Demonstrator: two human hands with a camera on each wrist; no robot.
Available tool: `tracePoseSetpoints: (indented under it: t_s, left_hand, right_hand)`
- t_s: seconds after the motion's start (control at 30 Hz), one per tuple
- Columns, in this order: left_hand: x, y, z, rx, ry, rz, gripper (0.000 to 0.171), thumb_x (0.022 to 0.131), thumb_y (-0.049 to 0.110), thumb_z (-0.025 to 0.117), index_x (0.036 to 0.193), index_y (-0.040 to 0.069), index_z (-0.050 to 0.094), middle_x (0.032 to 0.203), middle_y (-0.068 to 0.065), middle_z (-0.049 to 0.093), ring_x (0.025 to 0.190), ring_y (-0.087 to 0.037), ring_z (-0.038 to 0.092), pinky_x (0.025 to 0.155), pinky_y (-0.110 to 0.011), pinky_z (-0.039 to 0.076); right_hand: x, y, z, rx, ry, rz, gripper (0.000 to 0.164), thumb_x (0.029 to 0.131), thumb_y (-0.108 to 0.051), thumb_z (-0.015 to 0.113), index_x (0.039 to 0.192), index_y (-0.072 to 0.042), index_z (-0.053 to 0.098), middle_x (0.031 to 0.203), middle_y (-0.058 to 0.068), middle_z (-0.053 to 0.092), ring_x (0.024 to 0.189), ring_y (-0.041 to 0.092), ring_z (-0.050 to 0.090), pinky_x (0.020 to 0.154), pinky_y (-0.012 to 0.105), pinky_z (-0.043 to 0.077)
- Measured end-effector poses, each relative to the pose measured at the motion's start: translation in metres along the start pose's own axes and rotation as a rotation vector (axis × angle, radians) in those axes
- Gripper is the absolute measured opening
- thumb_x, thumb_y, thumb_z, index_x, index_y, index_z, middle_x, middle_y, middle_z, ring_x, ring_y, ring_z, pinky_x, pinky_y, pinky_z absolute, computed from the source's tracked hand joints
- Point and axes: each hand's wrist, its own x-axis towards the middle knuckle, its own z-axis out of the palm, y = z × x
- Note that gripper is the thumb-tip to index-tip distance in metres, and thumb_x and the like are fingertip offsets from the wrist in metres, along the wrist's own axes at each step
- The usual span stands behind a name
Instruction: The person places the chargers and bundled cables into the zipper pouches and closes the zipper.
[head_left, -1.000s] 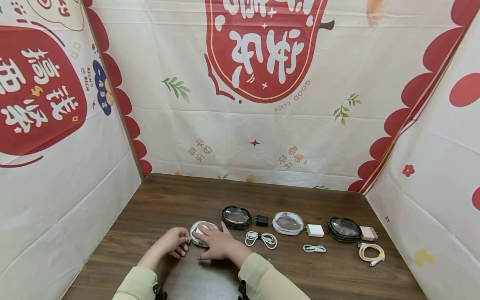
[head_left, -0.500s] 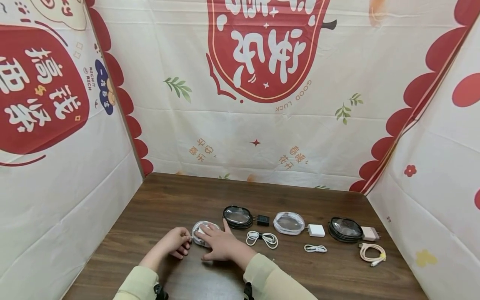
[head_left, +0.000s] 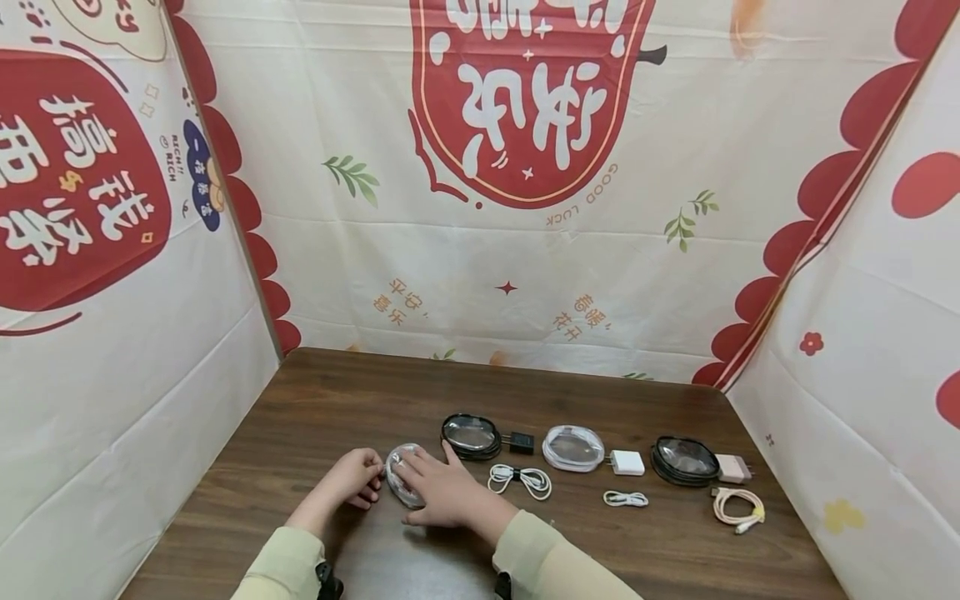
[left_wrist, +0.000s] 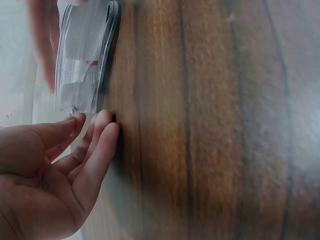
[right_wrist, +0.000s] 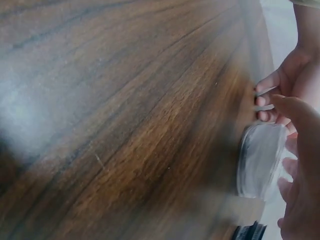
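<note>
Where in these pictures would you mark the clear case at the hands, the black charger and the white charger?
clear case (left_wrist: 83, 60): left wrist view, middle of its clear side.
black charger (head_left: 522, 443): head view, middle of its body.
white charger (head_left: 627, 462): head view, middle of its body.

Three zip cases (head_left: 573, 448) line the worktop (head_left: 375, 392), each with a plug charger (head_left: 627, 462) just to its right and a bundled cable (head_left: 626, 498) in front of that charger; a fourth zip case (left_wrist: 87, 55) lies left of them, nearer the front.
</note>
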Motion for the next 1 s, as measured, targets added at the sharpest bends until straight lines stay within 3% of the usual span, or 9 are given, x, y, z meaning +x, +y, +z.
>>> tracePoseSetpoints:
  t_s: [0.37,0.53,0.8,1.0]
  left_hand:
    - [0.003,0.002,-0.002,0.1,0.022,0.059,0.014,0.097,0.0,0.053,0.084,-0.001,0.059,0.071,-0.012,0.056,0.054,-0.018,0.058,0.049,-0.032,0.053]
    - [0.001,0.002,-0.002,0.133,0.029,0.089,0.014,0.095,-0.001,0.055,0.082,0.0,0.059,0.071,-0.01,0.056,0.055,-0.019,0.058,0.049,-0.032,0.053]
    - [-0.002,0.001,-0.004,0.197,0.005,0.132,0.015,0.095,-0.002,0.055,0.08,0.001,0.058,0.071,-0.009,0.056,0.057,-0.019,0.059,0.049,-0.032,0.053]
    - [-0.004,0.0,-0.005,0.183,-0.025,0.137,0.015,0.095,-0.003,0.054,0.081,0.001,0.058,0.07,-0.009,0.057,0.058,-0.019,0.059,0.049,-0.033,0.053]
  right_hand:
    - [0.006,0.001,0.013,0.029,-0.031,0.062,0.087,0.084,-0.069,0.056,0.154,-0.025,0.028,0.16,-0.004,0.021,0.146,0.016,0.016,0.112,0.062,0.015]
    - [0.006,-0.002,0.01,0.035,-0.047,0.074,0.089,0.083,-0.068,0.057,0.154,-0.024,0.027,0.16,-0.003,0.02,0.146,0.017,0.017,0.113,0.061,0.013]
    - [0.005,-0.002,0.005,0.071,-0.062,0.086,0.088,0.083,-0.066,0.059,0.154,-0.024,0.027,0.16,-0.003,0.019,0.146,0.017,0.017,0.113,0.06,0.013]
    - [0.006,-0.001,0.007,0.078,-0.062,0.079,0.088,0.084,-0.066,0.059,0.155,-0.024,0.026,0.161,-0.004,0.019,0.146,0.017,0.016,0.113,0.06,0.011]
